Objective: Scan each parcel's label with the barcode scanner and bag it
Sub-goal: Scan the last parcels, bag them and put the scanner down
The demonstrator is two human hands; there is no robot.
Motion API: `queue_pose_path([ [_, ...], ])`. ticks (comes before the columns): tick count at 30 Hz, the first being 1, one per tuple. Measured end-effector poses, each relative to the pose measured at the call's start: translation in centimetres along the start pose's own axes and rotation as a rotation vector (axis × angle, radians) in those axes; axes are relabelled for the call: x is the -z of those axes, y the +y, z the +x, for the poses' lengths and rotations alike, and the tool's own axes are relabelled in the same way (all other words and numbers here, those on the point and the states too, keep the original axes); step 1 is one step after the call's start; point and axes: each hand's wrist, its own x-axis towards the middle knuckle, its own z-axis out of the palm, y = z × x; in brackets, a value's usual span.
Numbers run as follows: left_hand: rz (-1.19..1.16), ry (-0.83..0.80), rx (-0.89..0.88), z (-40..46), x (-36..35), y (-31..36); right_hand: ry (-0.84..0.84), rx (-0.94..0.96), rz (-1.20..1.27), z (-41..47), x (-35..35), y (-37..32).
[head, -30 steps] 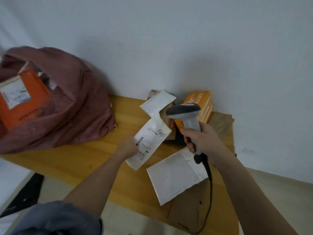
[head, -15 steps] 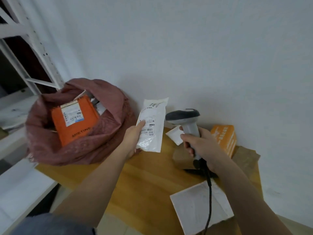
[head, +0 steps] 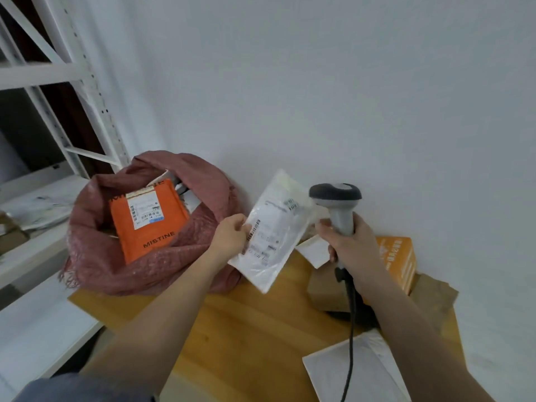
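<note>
head | left hand (head: 230,237) pinches parcel (head: 272,230) edge, aloft at sack's (head: 150,256) 3 o'clock | right hand (head: 352,245) fingers wrapped on scanner (head: 336,203) | risk: thin pinch, slick parcel may slip short of sack

Glossy, crinkled white plastic parcel (head: 272,227) with a matt printed paper label. Barcode scanner (head: 338,204) in smooth matt grey plastic, darker on the head. Coarse, loosely woven reddish sack (head: 162,262) with frayed edges, holding a smooth orange mailer (head: 148,219). Bench (head: 246,329) of satin-finished light wood. Matt orange cardboard box (head: 400,256); creased brown kraft paper (head: 435,297); white painted metal shelving (head: 87,91).
</note>
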Motion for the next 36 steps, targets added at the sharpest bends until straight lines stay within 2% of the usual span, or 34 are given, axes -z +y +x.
queue_pose_path([
  [2,0.314,-0.021,-0.114,0.0,0.1,0.6,0.088,0.050,-0.035,0.5,0.2,0.4],
  [4,0.495,-0.024,-0.180,-0.4,-0.1,1.7,0.106,0.052,-0.081,1.0,0.4,0.8],
  [8,0.562,-0.068,-0.322,-1.0,-0.8,3.3,0.050,-0.028,-0.093,1.0,0.1,2.1],
  [11,0.552,-0.071,-0.343,-1.0,-0.8,3.3,0.117,-0.076,-0.068,0.8,0.2,2.8],
  [14,0.383,0.028,-0.237,-1.0,0.0,2.5,0.179,-0.127,-0.006,0.9,0.7,2.8],
  [16,0.138,0.007,-0.094,-1.4,1.0,2.1,0.196,-0.148,0.029,1.0,0.9,2.8],
  [19,-0.366,-0.262,0.162,-2.6,2.4,1.2,0.191,-0.181,0.120,1.0,1.2,2.3],
  [21,-0.528,-0.428,0.239,-3.6,3.2,0.8,0.182,-0.198,0.171,1.1,1.0,1.8],
  [22,-0.565,-0.448,0.251,-3.8,3.5,0.5,0.185,-0.195,0.185,1.2,0.7,1.6],
  [24,-0.637,-0.402,0.241,-3.9,4.0,0.1,0.211,-0.174,0.147,1.1,0.1,0.9],
  [28,-0.698,-0.187,0.211,-3.4,5.4,-0.1,0.188,-0.056,0.015,0.0,-1.3,-1.4],
  [32,-0.611,0.055,0.239,-2.7,6.9,-0.8,-0.100,-0.050,0.060,-2.0,-3.1,-4.8],
  [36,-0.654,0.184,0.300,-2.2,8.1,-1.5,-0.390,-0.033,0.089,-4.1,-4.4,-7.2],
])
